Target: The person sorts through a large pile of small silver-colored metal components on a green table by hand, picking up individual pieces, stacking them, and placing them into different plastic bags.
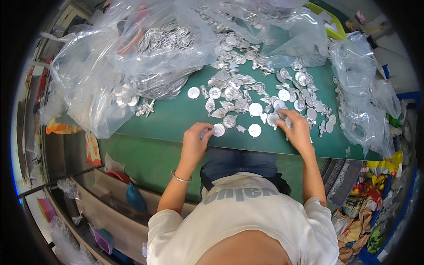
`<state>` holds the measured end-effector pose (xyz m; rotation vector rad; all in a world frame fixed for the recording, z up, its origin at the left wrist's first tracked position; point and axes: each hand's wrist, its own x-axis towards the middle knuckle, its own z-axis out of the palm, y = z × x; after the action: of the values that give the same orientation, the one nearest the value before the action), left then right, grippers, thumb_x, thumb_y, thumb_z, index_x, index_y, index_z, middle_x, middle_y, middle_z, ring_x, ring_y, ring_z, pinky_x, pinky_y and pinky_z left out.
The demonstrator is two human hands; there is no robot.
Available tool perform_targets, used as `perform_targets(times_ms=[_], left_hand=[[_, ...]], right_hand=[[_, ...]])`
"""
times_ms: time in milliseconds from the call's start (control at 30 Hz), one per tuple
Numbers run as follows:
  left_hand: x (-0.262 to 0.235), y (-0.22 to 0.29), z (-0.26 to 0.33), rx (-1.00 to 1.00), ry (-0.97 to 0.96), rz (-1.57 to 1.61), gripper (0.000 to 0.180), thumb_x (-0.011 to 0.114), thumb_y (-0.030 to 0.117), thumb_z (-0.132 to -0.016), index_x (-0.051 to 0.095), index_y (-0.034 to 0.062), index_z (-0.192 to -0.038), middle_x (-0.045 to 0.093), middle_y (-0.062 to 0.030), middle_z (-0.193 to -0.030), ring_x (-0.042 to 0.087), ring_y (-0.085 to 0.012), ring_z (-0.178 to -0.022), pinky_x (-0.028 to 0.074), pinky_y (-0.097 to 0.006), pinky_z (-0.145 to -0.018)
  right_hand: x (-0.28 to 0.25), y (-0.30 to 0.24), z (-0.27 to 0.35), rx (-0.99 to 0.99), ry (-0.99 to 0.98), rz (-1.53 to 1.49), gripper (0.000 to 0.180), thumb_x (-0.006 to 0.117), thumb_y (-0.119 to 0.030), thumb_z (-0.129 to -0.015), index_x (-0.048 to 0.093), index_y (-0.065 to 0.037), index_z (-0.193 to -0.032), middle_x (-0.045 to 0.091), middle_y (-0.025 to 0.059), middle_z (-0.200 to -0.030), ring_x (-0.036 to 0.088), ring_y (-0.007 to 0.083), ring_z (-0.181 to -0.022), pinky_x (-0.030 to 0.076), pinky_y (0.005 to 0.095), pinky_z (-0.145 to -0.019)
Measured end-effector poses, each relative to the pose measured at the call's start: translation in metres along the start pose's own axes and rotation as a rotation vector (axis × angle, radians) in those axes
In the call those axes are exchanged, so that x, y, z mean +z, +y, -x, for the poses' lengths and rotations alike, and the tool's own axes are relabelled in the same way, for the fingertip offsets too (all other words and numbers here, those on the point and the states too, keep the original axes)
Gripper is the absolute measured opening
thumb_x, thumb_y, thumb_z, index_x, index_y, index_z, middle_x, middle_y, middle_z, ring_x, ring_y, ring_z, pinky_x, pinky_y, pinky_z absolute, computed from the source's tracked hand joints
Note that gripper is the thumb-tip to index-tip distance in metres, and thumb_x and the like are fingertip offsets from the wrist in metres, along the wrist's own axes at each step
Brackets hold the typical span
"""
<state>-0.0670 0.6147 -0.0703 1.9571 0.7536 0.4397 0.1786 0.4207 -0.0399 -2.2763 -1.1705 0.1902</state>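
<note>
Near the table's front edge, my left hand [196,139] is closed, thumb and fingertips at the edge of a round flat silver pendant [218,130]; a bit of silver also shows inside its fingers. My right hand [298,131] curls around some small silver pieces [288,122], their shapes mostly hidden. Its fingertips reach a round silver medallion [272,119]. Between the hands lies another plain disc with a small loop [255,130]. Beyond them a loose spread of silver pendants [234,92] covers the table, with discs, leaf shapes and ornate pieces mixed together.
The green tabletop [154,128] carries a large clear plastic bag [97,75] full of metal pieces at the left. Another clear bag [357,88] stands at the right edge. A yellow-green basket [329,22] sits at the back. Below left is a brown shelf [110,198].
</note>
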Motion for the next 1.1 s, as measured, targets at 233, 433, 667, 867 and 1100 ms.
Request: perform_targets(times_ms=[233, 433, 667, 867, 1100], left_hand=[[0.021, 0.027, 0.005, 0.025, -0.001, -0.415, 0.039, 0.076, 0.018, -0.065, 0.059, 0.0054, -0.097, 0.054, -0.0108, -0.078, 0.056, -0.0300, -0.065, 0.045, -0.039, -0.057], [0.026, 0.029, -0.004, 0.079, 0.046, -0.463, 0.042, 0.077, 0.014, -0.063, 0.059, 0.0028, -0.099, 0.052, -0.0094, -0.071, 0.051, -0.0260, -0.060, 0.042, -0.037, -0.054], [0.026, 0.027, -0.010, 0.016, 0.072, -0.524, 0.041, 0.077, 0.017, -0.065, 0.060, 0.0012, -0.099, 0.056, -0.0114, -0.072, 0.058, -0.0294, -0.064, 0.045, -0.039, -0.057], [0.022, 0.023, -0.019, 0.025, 0.116, -0.359, 0.023, 0.067, 0.008, -0.071, 0.061, -0.0050, -0.089, 0.060, -0.0170, -0.072, 0.059, -0.0298, -0.061, 0.046, -0.035, -0.058], [0.016, -0.010, -0.026, -0.240, 0.164, 0.513, 0.017, 0.051, 0.006, -0.085, 0.059, -0.0039, -0.097, 0.055, -0.0074, -0.071, 0.046, -0.0118, -0.053, 0.036, -0.023, -0.043]], right_hand=[[-0.055, 0.077, 0.010, 0.432, 0.250, 0.046, 0.031, 0.066, -0.031, -0.078, 0.062, -0.002, -0.089, 0.062, 0.0170, -0.076, 0.058, 0.0296, -0.067, 0.044, 0.0368, -0.062], [-0.041, 0.089, 0.011, 0.369, 0.174, 0.163, 0.045, 0.073, -0.036, -0.069, 0.065, -0.003, -0.098, 0.064, 0.0179, -0.092, 0.062, 0.0324, -0.083, 0.048, 0.0380, -0.072], [-0.038, 0.088, -0.020, 0.091, 0.234, 0.208, 0.034, 0.069, -0.029, -0.074, 0.064, -0.003, -0.094, 0.063, 0.0171, -0.092, 0.060, 0.0366, -0.077, 0.047, 0.0411, -0.068], [-0.037, 0.119, -0.023, 0.257, 0.486, -0.328, 0.021, 0.055, -0.022, -0.087, 0.061, -0.002, -0.081, 0.059, 0.0102, -0.073, 0.057, 0.0238, -0.060, 0.045, 0.0368, -0.055], [-0.063, 0.122, -0.031, 0.530, 0.242, -2.088, 0.024, 0.055, -0.024, -0.088, 0.052, -0.005, -0.102, 0.056, 0.0121, -0.096, 0.053, 0.0180, -0.065, 0.037, 0.0231, -0.040]])
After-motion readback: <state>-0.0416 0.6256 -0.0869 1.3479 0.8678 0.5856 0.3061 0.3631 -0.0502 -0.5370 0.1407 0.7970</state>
